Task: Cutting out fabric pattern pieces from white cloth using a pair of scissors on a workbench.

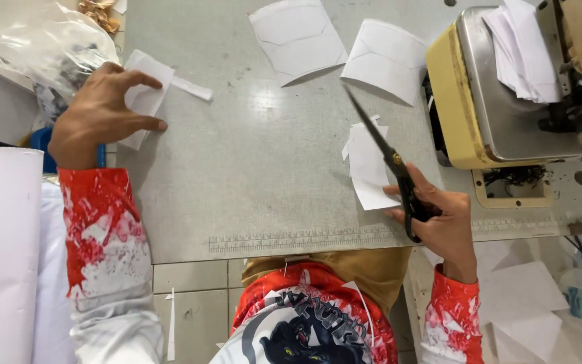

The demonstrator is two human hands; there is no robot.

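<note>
The right hand (439, 219) gripped the black handles of a pair of long steel-bladed scissors (391, 158), fingers through the loops, near the front edge of the grey laminate table (264, 189). The blades were closed and pointed away toward the far edge, lying over a small stack of white cut paper pieces (366, 165) that rested on the table just beside the hand. The left hand (99, 114) lay at the table's left edge, thumb and fingers pinching a folded white paper piece with a narrow strip tail (149, 91). Two larger white curved-edge paper panels (341, 44) sat side by side near the far edge, well apart from both hands. At the right edge stood a cream-yellow machine with a brushed steel top (493, 94), a sheaf of white paper scraps (523, 47) piled on it. A clear crumpled plastic bag (48, 44) lay beyond the far left corner. A printed ruler strip (304, 239) ran along the front edge. The person wore red-and-white splashed sleeves (99, 229).
</note>
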